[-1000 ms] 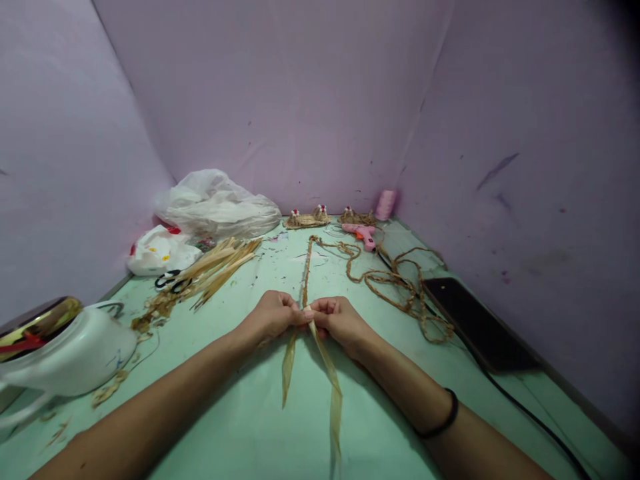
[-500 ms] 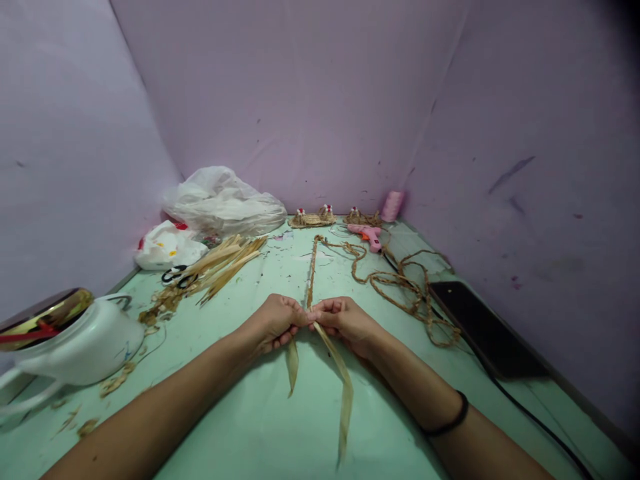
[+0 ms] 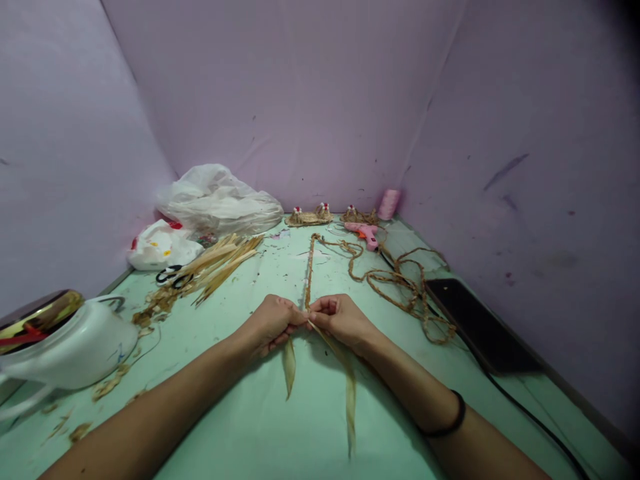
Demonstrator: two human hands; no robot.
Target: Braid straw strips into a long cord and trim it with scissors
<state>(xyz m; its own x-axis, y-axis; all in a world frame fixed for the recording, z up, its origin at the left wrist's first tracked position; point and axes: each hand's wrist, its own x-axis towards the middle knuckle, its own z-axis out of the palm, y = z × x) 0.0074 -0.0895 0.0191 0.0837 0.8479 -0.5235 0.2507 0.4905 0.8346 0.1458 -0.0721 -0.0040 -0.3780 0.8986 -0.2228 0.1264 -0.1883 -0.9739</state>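
Note:
A thin brown cord of twisted dried fibre (image 3: 310, 270) runs from the far part of the table straight down to my fingers. My left hand (image 3: 275, 325) is closed in a pinch at the cord's near end, and a short pale strip (image 3: 289, 367) hangs below it. Close against it, my right hand (image 3: 340, 321) pinches the same end, thumb and finger together. From between the fingertips a longer pale leaf strip (image 3: 351, 400) trails toward me over the table. The exact join of strips and cord is hidden by the fingertips.
Loose cord (image 3: 400, 287) coils at right by a phone (image 3: 480, 327) and a black cable. Behind are a pink glue gun (image 3: 367, 233), a thread spool (image 3: 389, 204) and woven slippers (image 3: 309, 219). Leaf strips (image 3: 225, 263), scissors (image 3: 173, 275), plastic bags (image 3: 220, 200) and a white watering can (image 3: 85, 343) stand left.
My hands stay together at the cord's end, with fingers slightly shifted and the right fingers a little more opened out. The long strip swings slightly right. The whole view shifts slightly left.

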